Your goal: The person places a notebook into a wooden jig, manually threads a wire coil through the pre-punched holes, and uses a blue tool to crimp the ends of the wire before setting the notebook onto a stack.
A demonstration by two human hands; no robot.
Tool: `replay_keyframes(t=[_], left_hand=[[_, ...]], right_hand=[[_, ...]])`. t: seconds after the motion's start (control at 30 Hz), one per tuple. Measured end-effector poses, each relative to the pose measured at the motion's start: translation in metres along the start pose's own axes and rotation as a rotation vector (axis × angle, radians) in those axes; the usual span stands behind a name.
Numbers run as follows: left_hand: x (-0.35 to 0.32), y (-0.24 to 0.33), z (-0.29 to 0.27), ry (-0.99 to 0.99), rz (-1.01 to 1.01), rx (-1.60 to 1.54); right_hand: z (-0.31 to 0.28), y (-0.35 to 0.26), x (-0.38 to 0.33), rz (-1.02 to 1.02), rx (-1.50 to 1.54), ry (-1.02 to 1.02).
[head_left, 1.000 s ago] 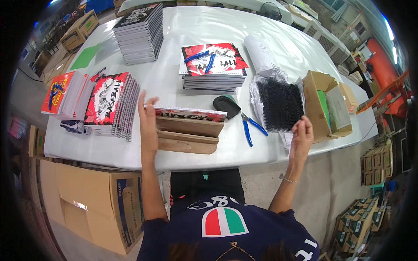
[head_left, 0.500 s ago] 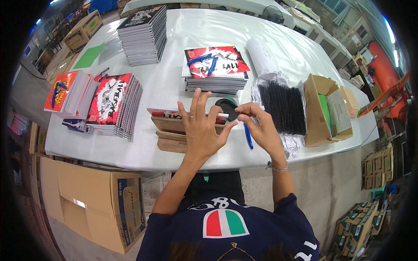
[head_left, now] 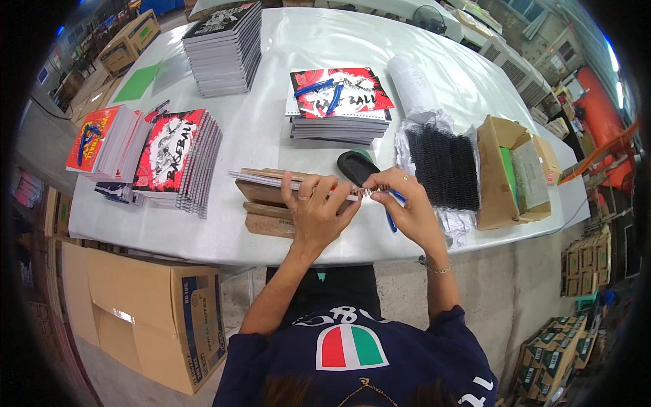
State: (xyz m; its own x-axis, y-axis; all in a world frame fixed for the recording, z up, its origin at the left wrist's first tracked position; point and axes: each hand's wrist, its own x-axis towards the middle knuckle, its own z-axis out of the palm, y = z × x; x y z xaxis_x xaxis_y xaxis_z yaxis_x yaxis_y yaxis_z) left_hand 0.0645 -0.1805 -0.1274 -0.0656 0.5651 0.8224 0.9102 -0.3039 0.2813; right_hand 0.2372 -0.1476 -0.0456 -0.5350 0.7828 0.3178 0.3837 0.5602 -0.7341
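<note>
A notebook [head_left: 261,178] stands on edge in a brown wooden holder [head_left: 269,224] at the table's near side. My left hand [head_left: 319,203] is closed on the notebook's right end, fingers over its top edge and thumb at the corner. A short stretch of spiral binding wire [head_left: 368,192] shows between my two hands, at that corner. My right hand [head_left: 407,207] pinches the wire between thumb and fingers. Blue-handled pliers [head_left: 391,220] are beside or in my right palm; the hand hides how they are held. A dark oval pad [head_left: 356,165] lies just beyond my hands.
Bundled black spiral wires [head_left: 444,166] lie on white wrapping, beside an open cardboard box [head_left: 495,173]. Straight ahead is a notebook stack [head_left: 339,129] topped with blue-handled pliers [head_left: 333,98]. More notebook stacks [head_left: 193,163] stand left, and a tall one [head_left: 224,57] at far left.
My left hand's fingers have come down and closed at the notebook's right end. My right hand has moved slightly nearer; the wire between the hands shows more clearly. The notebook leans differently.
</note>
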Motion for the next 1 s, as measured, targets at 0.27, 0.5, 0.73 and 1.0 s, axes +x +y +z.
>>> replay_keyframes(t=[0.27,0.5,0.73,1.0], left_hand=[[-0.022,-0.013,0.008,0.068,0.122,0.057],[-0.027,-0.016,0.011,0.095,0.124,0.038],[-0.026,-0.014,0.009,0.085,0.118,0.026],[-0.025,-0.015,0.006,0.054,0.108,0.034]], right_hand=[[0.002,0.001,-0.007,-0.128,-0.207,0.017],[0.004,0.0,-0.005,-0.179,-0.221,0.002],[0.009,0.005,-0.006,-0.253,-0.245,0.066],[0.009,0.015,-0.005,-0.254,-0.171,0.051]])
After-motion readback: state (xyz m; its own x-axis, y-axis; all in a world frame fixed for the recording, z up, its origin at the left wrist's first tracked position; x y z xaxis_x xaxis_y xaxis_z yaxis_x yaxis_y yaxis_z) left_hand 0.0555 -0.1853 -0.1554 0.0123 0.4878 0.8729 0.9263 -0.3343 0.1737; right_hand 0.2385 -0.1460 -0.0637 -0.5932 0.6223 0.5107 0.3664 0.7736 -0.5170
